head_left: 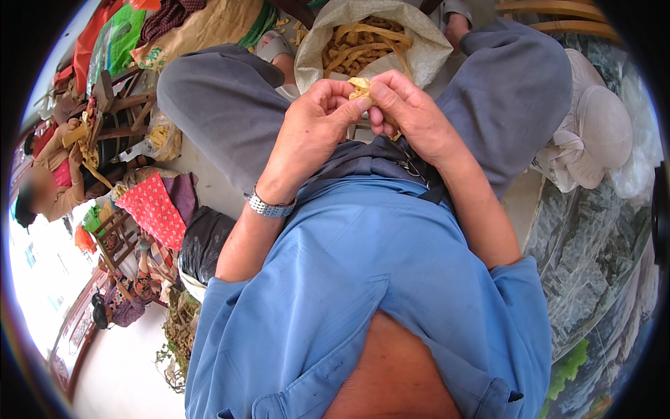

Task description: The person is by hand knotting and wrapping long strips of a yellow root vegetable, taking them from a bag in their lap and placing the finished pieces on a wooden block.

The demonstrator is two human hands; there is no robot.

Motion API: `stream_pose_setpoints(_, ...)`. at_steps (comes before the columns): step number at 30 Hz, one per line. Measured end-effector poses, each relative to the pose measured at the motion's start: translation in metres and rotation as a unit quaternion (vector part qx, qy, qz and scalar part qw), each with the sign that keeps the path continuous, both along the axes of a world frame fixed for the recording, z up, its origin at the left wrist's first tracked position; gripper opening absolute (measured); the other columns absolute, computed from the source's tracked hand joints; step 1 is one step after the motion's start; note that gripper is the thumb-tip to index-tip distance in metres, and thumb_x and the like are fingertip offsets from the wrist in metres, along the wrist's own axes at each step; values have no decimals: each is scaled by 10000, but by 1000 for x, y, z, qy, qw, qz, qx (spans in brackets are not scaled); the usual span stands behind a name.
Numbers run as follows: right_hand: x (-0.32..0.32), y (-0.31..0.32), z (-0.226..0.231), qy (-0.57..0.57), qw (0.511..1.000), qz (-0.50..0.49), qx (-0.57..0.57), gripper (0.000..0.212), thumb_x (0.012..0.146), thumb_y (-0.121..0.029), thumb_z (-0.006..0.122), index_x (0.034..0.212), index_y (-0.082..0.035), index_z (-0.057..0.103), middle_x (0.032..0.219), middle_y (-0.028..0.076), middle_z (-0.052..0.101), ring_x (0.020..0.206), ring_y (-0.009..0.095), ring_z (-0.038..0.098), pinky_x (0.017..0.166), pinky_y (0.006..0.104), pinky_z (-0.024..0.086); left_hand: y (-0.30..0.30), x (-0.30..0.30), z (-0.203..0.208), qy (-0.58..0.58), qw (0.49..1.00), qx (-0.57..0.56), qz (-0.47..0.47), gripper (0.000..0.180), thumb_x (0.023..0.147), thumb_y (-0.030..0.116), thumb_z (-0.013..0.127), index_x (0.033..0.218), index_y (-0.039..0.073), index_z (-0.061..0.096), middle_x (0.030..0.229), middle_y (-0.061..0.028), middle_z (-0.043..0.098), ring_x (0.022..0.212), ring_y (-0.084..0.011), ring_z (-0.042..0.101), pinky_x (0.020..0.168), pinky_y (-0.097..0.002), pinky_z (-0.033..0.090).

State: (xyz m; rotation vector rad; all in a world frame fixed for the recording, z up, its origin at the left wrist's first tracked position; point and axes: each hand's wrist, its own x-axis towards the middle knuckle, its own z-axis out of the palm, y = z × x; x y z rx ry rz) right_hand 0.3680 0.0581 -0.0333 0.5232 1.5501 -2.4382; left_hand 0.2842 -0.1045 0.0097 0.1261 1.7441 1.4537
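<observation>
**Both hands pinch a pale yellow strip above the lap**

Here we are, looking straight down at a seated person in a blue shirt (377, 279) and grey trousers (223, 105). The left hand (310, 126), with a metal watch (271, 207) on its wrist, is curled closed, thumb and forefinger clamped on a small pale yellow strip (361, 86). The right hand (408, 112) meets it from the other side, fingers folded and nipping the same piece. The strip sits right between the fingertips, held up over the knees, just in front of an open sack (419, 56) full of similar yellow strips (363, 42).

Off to the left, another person (49, 188) works among wooden chairs (118, 98), with a red patterned cloth (153, 209) and a black bag (202, 241) nearby. A pale hat (600, 119) lies to the right.

The risk, as I judge it: the piece is small and held only by fingertips. Pull unevenly and it may tear crookedly or slip out, dropping onto the lap or the floor between the knees.
</observation>
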Motion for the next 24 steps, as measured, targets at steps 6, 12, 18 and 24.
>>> stream_pose_setpoints(6,0,-3,-10,-27,998,4,52,318,1012,-371,615,1016,-53,627,794,-4,610,688,70,577,619,218,483,-6,1,-6,-21,1000,8,18,254,957,222,714,1048,13,602,778,40,597,643,-14,481,550,-182,382)
stream_pose_setpoints(12,1,1,-4,10,999,6,34,306,1022,-358,602,983,-58,646,792,-28,590,697,50,532,614,197,450,-4,2,-6,-35,999,6,33,291,945,222,727,1091,0,606,787,39,602,646,-19,490,558,-179,391)
stream_pose_setpoints(18,-1,10,-8,16,997,51,-48,297,1035,-357,578,999,-70,642,787,-54,571,666,32,474,578,187,396,-1,1,6,-49,999,19,0,317,961,201,701,1180,-9,606,838,27,605,702,-44,515,628,-201,427)
stream_pose_setpoints(24,-4,-6,-3,2,999,48,10,334,1020,-396,595,1032,-62,608,743,-49,551,642,41,463,575,204,395,-13,-2,-8,-135,980,101,104,218,979,191,677,1082,0,653,756,25,571,647,-63,483,587,-212,413)
